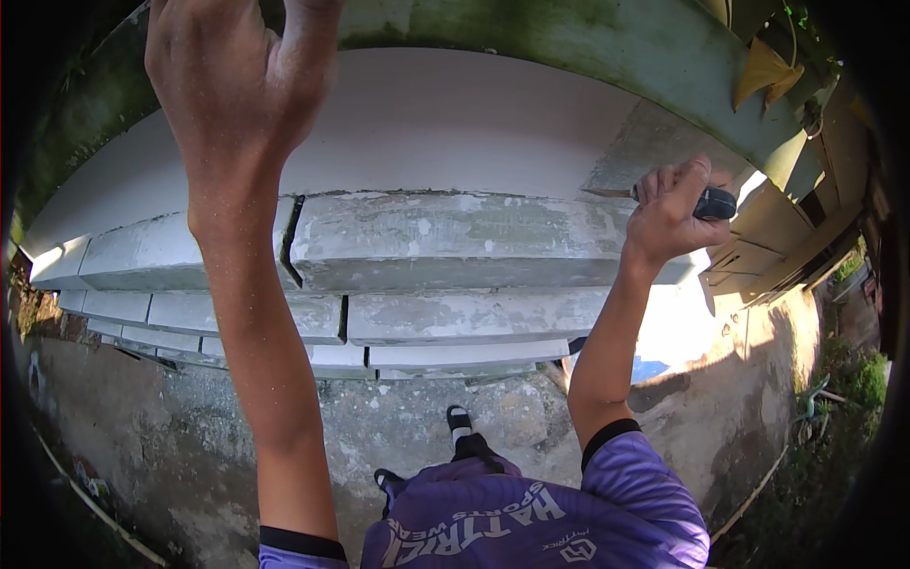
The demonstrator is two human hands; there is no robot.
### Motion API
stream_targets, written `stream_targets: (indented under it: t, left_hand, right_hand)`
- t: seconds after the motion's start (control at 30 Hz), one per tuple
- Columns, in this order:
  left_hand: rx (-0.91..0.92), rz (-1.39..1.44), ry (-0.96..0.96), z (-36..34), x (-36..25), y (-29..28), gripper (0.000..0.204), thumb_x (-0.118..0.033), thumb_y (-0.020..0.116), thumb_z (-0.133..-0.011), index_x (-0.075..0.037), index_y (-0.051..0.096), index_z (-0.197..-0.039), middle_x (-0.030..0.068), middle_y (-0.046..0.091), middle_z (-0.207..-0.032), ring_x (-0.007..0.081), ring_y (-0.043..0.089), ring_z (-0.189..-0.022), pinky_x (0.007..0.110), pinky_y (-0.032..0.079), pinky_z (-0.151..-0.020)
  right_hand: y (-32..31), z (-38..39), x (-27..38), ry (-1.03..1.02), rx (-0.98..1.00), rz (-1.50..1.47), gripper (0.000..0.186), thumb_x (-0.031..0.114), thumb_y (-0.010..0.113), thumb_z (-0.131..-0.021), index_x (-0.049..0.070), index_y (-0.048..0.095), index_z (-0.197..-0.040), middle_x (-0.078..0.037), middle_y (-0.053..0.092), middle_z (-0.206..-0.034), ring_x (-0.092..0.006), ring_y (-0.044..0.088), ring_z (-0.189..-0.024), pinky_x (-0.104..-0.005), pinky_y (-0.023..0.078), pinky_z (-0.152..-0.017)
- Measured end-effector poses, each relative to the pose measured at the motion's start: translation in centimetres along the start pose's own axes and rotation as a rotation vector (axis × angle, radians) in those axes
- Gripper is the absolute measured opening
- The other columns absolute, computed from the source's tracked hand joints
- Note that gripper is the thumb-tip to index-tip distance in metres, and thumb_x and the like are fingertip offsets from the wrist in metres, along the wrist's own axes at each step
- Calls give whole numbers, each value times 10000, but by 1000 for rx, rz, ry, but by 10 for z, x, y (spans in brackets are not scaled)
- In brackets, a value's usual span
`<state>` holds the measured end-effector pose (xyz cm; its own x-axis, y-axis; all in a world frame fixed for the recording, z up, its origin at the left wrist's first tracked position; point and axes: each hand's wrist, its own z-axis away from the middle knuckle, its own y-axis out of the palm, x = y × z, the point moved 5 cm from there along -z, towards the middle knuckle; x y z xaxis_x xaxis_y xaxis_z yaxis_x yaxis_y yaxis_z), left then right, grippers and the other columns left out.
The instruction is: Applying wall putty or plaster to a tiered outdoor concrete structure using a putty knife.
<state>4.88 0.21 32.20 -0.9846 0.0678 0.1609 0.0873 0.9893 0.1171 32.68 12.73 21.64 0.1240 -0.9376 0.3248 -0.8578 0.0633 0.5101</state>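
Observation:
My left hand (242, 85) is raised at the top left, beside the green weathered band (474, 28); its fingertips leave the frame, so what they touch is hidden. My right hand (675, 204) grips the black handle of a metal-bladed scraper (611, 192), held at the right end of a white board surface (445, 123). The blade points left, by a grey patch on that surface. Below it, stepped pale slab ledges (445, 228) with patchy coating and dark joints run across the view.
My sandalled feet (459, 417) are on the stained concrete ground (142, 408) below. Large yellow leaves (763, 71) hang at the upper right. Tan boards (758, 247) stand along the right, with green plants (853, 398) and thin poles near the edges. Bright sunlight falls right of the ledges.

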Motion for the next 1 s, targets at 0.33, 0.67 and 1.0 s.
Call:
stream_targets:
  t: [0.33,0.67,1.0]
  left_hand:
    - [94,81,-137,-4,-17,-7,525,-441,377,-992,22,622,-1024,220,619,-1027,369,561,-996,447,411,-881]
    - [86,41,-86,-3,-15,-13,530,-447,377,-989,26,609,-1048,233,611,-1032,394,555,-989,456,409,-877]
    - [29,51,-46,-10,-21,-9,567,-476,357,-985,30,608,-1034,244,602,-1017,410,546,-962,465,401,-862]
  right_hand:
    - [14,0,-12,-70,60,109,284,41,578,-941,63,418,-707,-11,425,-538,-60,359,-420,-237,263,-372]
    - [18,2,16,-19,47,-16,316,41,659,-873,45,444,-641,19,463,-534,-61,420,-467,-239,348,-446]
    - [9,-1,-16,-195,90,227,326,30,640,-875,49,427,-629,4,446,-515,-57,404,-464,-232,319,-430]
